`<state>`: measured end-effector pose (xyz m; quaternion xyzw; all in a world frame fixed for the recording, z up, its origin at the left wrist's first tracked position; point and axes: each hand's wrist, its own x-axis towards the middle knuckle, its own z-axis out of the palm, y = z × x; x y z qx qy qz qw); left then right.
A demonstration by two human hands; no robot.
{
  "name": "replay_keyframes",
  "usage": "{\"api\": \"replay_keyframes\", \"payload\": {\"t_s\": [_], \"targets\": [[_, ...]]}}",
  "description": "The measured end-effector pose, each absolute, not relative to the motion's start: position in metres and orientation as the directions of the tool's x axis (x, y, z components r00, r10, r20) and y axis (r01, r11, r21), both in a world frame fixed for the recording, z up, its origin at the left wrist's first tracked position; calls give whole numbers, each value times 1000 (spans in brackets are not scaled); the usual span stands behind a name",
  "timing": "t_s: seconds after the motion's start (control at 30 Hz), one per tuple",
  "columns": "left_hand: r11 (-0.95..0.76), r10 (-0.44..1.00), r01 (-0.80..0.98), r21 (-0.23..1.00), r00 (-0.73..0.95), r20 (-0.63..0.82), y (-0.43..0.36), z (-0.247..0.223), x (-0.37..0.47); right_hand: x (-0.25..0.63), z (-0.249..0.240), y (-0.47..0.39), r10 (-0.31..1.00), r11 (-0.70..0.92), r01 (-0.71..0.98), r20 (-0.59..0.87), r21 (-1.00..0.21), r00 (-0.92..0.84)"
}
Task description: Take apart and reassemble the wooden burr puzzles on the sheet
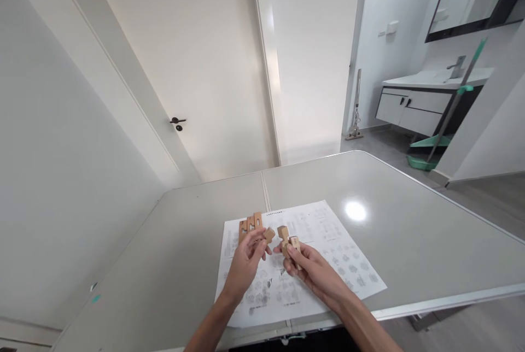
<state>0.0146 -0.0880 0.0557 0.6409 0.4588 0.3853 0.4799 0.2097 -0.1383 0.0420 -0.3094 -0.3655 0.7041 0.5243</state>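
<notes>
My left hand [249,258] pinches a small wooden puzzle piece [269,234] between thumb and fingers, its squared end pointing right. Closed around notched wooden puzzle pieces [283,233] is my right hand [307,264]; two appear to be gripped side by side, one standing taller. A narrow gap separates what the two hands hold. Behind my left hand, several slotted wooden pieces [251,222] lie together at the paper's far left corner. Both hands are above a printed instruction sheet [336,237] with rows of small grey drawings. My fingers partly hide the held pieces.
The sheet lies on a grey folding table [197,242] with a seam across its middle and a raised metal rim. A white door [213,68] stands beyond it. To the right are a mop [356,106], a green dustpan [422,163] and a sink cabinet [414,106].
</notes>
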Motion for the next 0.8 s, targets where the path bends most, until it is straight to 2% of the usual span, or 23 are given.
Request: {"api": "replay_keyframes", "payload": {"t_s": [0.27, 0.47, 0.63, 0.8], "targets": [[-324, 937, 478, 816, 284, 206, -94, 39, 24, 192, 41, -133, 978, -95, -574, 31, -813, -205], [-383, 882, 429, 818, 432, 186, -95, 58, 19, 206, 41, -129, 989, -52, -481, 23, -875, -149], [-342, 902, 418, 842, 397, 170, -85, 84, 22, 216, 48, -126, 959, 11, -281, 90, -960, -269], [-253, 912, 309, 917, 392, 120, -77, 87, 31, 213, 54, -126, 943, -33, -263, 58, -964, -329]]}}
